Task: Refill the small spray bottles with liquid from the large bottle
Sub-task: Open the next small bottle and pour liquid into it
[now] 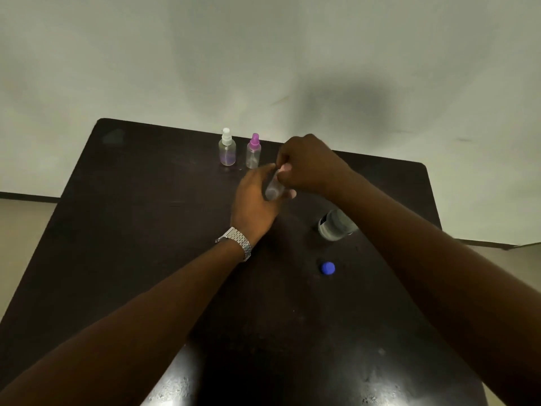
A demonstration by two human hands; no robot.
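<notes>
My left hand is wrapped around a small clear spray bottle held tilted above the dark table. My right hand is closed over that bottle's top, which its fingers hide. Two other small spray bottles stand upright near the far edge: one with a white sprayer and one with a pink sprayer. The large clear bottle stands under my right forearm, partly hidden. Its blue cap lies on the table nearer to me.
A pale wall rises behind the table's far edge. A metal watch is on my left wrist. The floor shows at the left and right of the table.
</notes>
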